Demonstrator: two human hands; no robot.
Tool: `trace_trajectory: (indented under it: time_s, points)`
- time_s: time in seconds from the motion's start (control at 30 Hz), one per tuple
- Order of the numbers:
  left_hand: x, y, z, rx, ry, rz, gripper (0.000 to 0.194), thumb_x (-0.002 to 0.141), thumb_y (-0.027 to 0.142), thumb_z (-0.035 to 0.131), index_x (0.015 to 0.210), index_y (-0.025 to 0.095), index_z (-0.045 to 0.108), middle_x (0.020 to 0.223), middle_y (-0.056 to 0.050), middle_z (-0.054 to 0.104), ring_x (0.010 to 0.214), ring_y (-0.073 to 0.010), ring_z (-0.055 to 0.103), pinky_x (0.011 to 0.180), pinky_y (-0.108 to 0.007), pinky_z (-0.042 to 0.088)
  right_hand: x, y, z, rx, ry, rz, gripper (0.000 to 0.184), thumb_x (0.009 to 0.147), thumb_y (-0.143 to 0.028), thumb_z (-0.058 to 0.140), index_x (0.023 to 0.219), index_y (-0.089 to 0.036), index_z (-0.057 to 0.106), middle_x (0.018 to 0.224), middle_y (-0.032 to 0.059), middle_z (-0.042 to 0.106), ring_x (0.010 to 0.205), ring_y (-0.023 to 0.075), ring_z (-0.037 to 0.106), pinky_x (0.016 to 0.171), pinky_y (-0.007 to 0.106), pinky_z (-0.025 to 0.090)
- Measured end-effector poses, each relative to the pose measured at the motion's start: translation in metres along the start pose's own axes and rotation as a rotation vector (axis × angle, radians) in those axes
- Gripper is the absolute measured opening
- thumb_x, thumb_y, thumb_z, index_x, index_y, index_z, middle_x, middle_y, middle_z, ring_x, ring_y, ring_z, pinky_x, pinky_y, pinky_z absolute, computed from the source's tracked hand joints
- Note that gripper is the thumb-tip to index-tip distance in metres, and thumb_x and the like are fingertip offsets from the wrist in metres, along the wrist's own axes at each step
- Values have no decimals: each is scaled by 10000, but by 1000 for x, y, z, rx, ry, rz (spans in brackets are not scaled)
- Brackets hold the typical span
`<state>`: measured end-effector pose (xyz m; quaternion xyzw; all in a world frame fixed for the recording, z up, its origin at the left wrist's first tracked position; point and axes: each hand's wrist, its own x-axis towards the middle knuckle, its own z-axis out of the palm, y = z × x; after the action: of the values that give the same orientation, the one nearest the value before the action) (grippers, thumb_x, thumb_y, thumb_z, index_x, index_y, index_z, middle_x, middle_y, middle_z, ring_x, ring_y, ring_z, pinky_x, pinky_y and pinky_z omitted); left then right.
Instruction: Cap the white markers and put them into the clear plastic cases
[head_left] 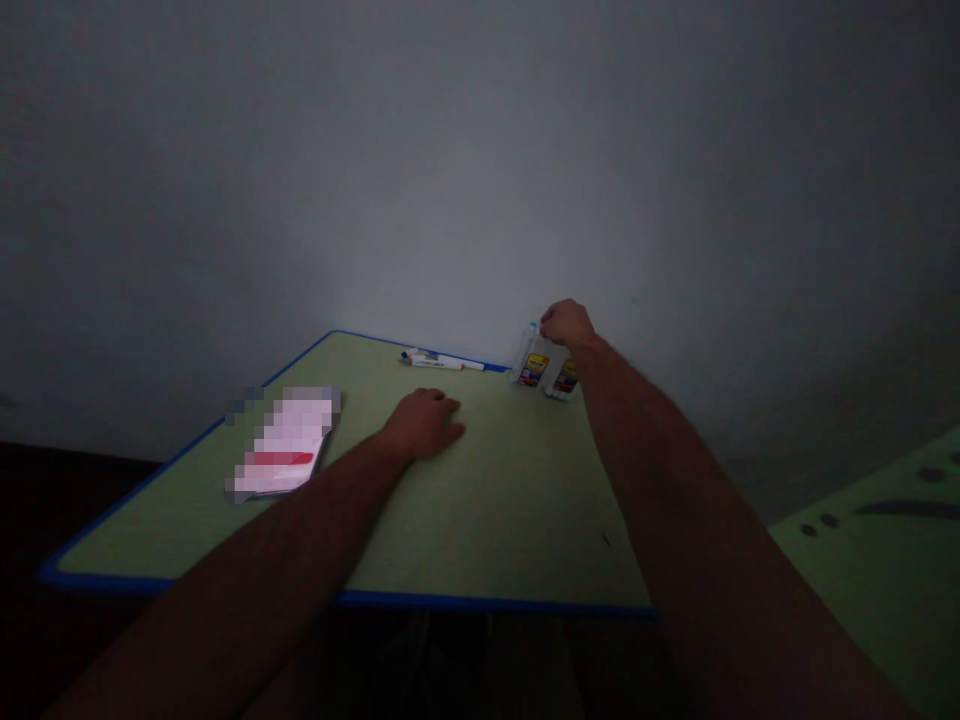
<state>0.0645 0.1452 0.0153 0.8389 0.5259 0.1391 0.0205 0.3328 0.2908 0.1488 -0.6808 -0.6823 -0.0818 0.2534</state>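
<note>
My right hand (570, 322) is at the back right of the table, its fingers pinched together at the top of the clear plastic containers. One clear container (531, 368) has a yellow, red and dark label and a light blue spot near its top. Beside it a second clear container (561, 382) carries a similar label, partly hidden behind my right hand and forearm. Which of the two my fingertips grip is hard to make out. My left hand (426, 425) rests palm down on the green tabletop (495, 510), fingers apart, holding nothing.
Several white pens or markers (439, 362) lie along the table's back edge, against the grey wall (465, 180). A blurred-out pink and white booklet or packet (289, 440) lies at the left. Another green surface (885, 560) with dark markings stands at the right.
</note>
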Motion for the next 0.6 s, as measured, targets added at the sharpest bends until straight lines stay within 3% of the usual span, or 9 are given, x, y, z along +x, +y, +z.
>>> trace_trajectory:
  time_s: [0.1, 0.27, 0.37, 0.47, 0.6]
  points:
    - [0, 0, 0, -1, 2, -2, 559, 909, 534, 505, 1335, 209, 667, 1376, -139, 638, 1255, -312, 579, 1066, -424, 445, -6, -4, -7, -31, -28, 76, 221, 747, -114, 726, 956, -108, 799, 1018, 155, 767, 984, 281, 724, 907, 437, 570]
    - [1, 0, -1, 0, -13, -12, 571, 906, 530, 518, 1358, 210, 654, 1391, -134, 634, 1263, -297, 578, 1074, -409, 441, -24, -17, -13, 96, 167, 77, 236, 778, -83, 645, 951, -131, 798, 990, 136, 774, 943, 252, 714, 883, 383, 553]
    - [1, 0, -1, -9, -7, -20, 567, 907, 519, 523, 1354, 197, 657, 1378, -137, 644, 1266, -292, 578, 1067, -396, 447, -44, -31, -6, 137, 236, -7, 219, 852, -151, 603, 960, -128, 793, 990, 125, 778, 944, 230, 708, 906, 350, 527]
    - [2, -2, -1, 13, 21, -76, 516, 928, 475, 484, 1306, 185, 683, 1331, -140, 668, 1238, -290, 594, 1040, -387, 462, -69, -45, 9, 154, 206, -46, 235, 904, -228, 572, 965, -151, 786, 982, 100, 781, 908, 206, 704, 889, 320, 514]
    - [1, -8, -3, 84, 44, -210, 455, 931, 406, 443, 1213, 174, 715, 1250, -161, 690, 1184, -319, 611, 987, -415, 482, -95, -61, 38, 123, 24, -80, 244, 927, -267, 569, 946, -158, 786, 973, 91, 783, 920, 197, 704, 876, 283, 500]
